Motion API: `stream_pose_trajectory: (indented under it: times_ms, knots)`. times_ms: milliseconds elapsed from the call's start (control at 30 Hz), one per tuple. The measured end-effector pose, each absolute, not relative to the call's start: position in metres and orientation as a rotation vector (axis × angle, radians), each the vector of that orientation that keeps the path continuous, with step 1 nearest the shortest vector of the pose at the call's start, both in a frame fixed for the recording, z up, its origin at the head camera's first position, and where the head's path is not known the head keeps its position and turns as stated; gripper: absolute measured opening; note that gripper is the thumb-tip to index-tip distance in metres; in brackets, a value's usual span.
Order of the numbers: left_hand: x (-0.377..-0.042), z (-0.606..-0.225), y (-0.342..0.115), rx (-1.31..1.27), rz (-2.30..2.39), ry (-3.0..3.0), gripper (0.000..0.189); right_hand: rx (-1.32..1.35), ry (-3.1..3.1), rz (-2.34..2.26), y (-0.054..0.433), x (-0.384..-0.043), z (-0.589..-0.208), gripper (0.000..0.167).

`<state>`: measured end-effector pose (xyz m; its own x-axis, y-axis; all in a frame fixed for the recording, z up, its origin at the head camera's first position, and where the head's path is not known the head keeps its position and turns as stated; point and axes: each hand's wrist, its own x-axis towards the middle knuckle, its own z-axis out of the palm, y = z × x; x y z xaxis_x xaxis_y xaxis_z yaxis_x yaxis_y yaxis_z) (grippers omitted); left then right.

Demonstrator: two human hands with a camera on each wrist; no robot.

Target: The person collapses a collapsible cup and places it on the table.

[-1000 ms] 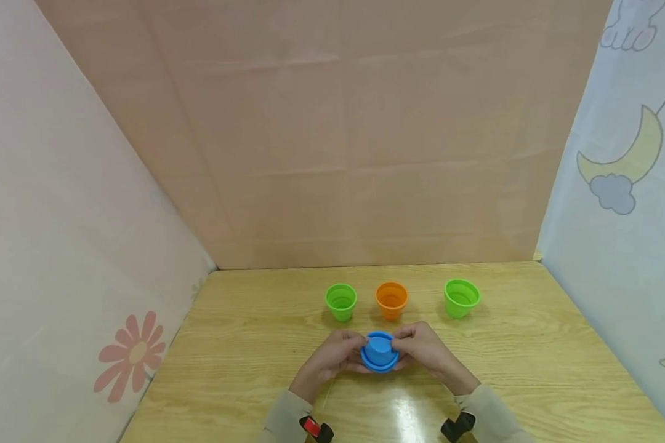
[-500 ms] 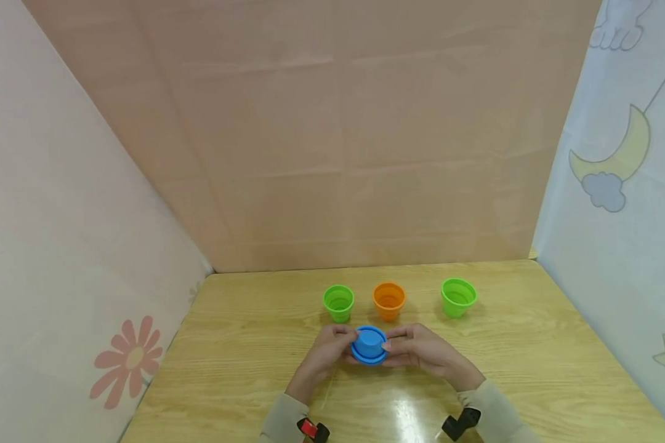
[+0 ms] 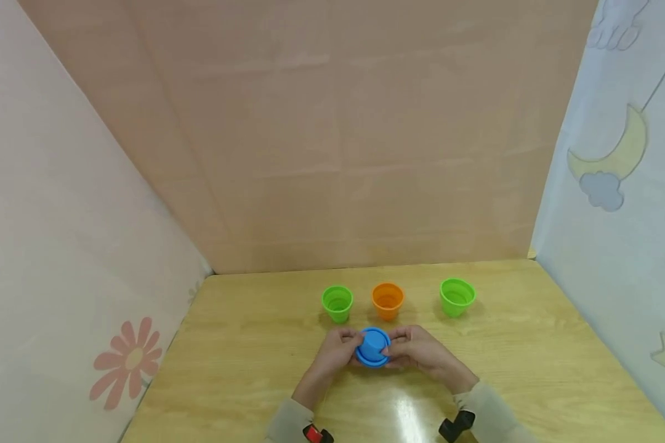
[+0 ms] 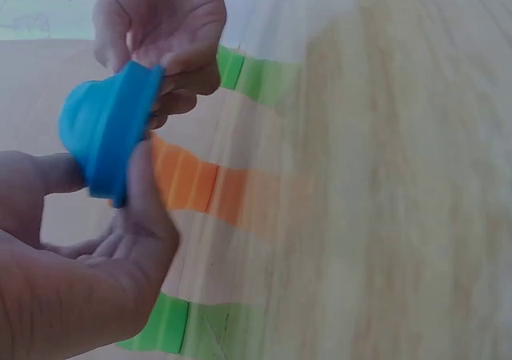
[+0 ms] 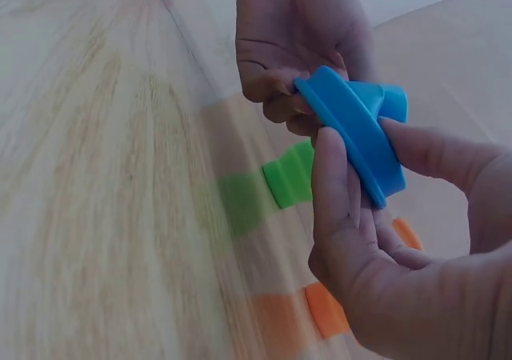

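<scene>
Head view: left fingers (image 3: 346,333) and right fingers (image 3: 401,349) pinch a squat, wide-rimmed blue cup (image 3: 373,345).

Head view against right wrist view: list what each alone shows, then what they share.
Only head: the moon, the sleeves and the rightmost green cup. Only right wrist: the left hand from its palm side and the blue cup in profile. Both: the blue cup, both hands, the orange cup and the left green cup.
</scene>
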<state>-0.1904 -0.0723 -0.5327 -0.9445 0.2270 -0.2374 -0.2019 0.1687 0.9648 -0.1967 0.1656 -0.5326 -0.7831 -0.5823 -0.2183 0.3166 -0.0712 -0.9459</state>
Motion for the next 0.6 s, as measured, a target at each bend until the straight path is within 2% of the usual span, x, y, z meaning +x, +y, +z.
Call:
stream_pose_trajectory:
  times_ms: [300,600]
  knots:
    - [-0.194,-0.534,-0.081,0.159,1.909,1.760,0.044,-0.223,1.762,-1.912,0.166,-0.196,-0.531,0.035]
    - [-0.196,-0.536,-0.081,0.176,1.887,1.746,0.044,-0.242,1.773,-1.893,0.165,-0.196,-0.529,0.033]
